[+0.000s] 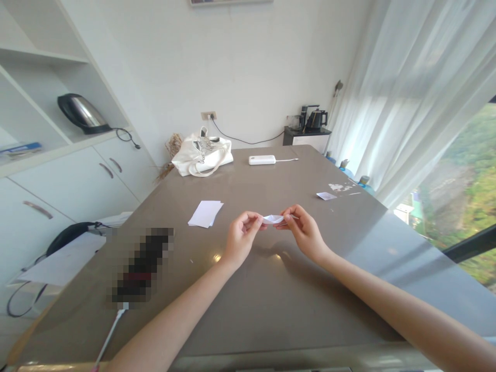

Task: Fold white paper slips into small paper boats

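A small folded white paper piece hangs just above the grey table, pinched at both ends. My left hand grips its left end with thumb and fingers closed. My right hand pinches its right end the same way. Both forearms reach in from the near edge of the table.
A stack of white paper sheets lies left of the hands. A white handbag and a white power bank with a cable sit at the far end. Paper scraps lie to the right. A blurred dark object sits near left.
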Tool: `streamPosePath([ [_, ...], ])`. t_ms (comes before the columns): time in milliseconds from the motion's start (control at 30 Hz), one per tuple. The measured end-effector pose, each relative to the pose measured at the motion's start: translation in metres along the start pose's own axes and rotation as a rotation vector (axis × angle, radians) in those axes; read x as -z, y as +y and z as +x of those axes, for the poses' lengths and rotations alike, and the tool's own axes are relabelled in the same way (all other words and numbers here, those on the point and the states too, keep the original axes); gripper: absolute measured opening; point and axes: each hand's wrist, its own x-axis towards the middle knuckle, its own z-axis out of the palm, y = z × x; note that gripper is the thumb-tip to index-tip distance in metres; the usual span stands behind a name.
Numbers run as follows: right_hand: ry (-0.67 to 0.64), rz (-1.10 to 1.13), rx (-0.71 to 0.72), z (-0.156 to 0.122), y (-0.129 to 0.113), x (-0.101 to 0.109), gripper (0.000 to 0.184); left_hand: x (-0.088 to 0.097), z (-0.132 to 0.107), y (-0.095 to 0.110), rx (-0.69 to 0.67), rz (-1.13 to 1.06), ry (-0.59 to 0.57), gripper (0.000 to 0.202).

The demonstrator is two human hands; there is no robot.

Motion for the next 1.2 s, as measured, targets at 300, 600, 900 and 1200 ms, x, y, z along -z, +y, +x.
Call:
streamPosePath([
  [300,0.023,0.035,0.008,-0.001,0.000,-0.002,0.024,-0.003,-0.003,-0.001,-0.026,-0.019,-0.046,0.019],
  [600,-0.082,-0.026,0.075,-0.007,-0.003,-0.003,0.020,0.004,-0.003,0.005,-0.237,0.349,-0.149,0.014],
  [900,-0.145,-0.098,-0.016,-0.007,-0.007,0.000,0.028,0.004,-0.006,0.003,-0.115,0.281,-0.050,0.023],
  [1200,-0.214,-0.297,-0.159,-0.004,-0.002,0.004,0.029,0.006,-0.003,-0.001,0.030,0.250,-0.127,0.025],
])
